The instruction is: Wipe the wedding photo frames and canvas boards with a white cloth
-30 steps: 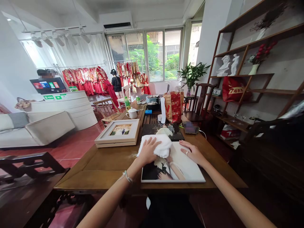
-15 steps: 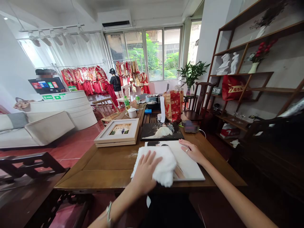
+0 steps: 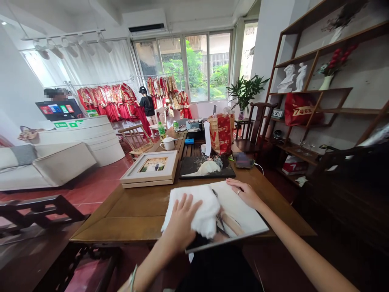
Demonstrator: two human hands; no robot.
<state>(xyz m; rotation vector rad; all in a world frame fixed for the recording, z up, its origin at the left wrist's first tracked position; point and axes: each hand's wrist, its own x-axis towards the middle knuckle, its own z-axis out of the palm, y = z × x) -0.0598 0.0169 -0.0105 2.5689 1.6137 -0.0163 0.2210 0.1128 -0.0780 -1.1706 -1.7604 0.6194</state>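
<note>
In the head view, my left hand [image 3: 181, 221] lies with spread fingers on a folded white cloth [image 3: 206, 202]. That cloth covers the left part of a photo panel [image 3: 247, 215], a pale print with dark and skin-toned areas. My right hand [image 3: 245, 194], wearing a ring, rests flat on the panel's far right corner, fingers stretched out. The panel sits slantwise, its near left corner reaching past the table's front edge. Just beyond it is a dark photo panel [image 3: 206, 167] showing a white gown. White picture frames [image 3: 148, 168] are stacked to the left.
The wooden table [image 3: 130, 215] also carries a white lidded cup [image 3: 167, 142], a red-and-tan paper bag [image 3: 219, 134] and a device with a cable [image 3: 243, 161]. A wooden chair [image 3: 258, 129] stands at right. Another person [image 3: 147, 105] is near hanging red garments.
The photo panel has turned on the table, its near left corner coming toward me. My left hand and the cloth have shifted slightly left; my right hand stays on the panel's far corner.
</note>
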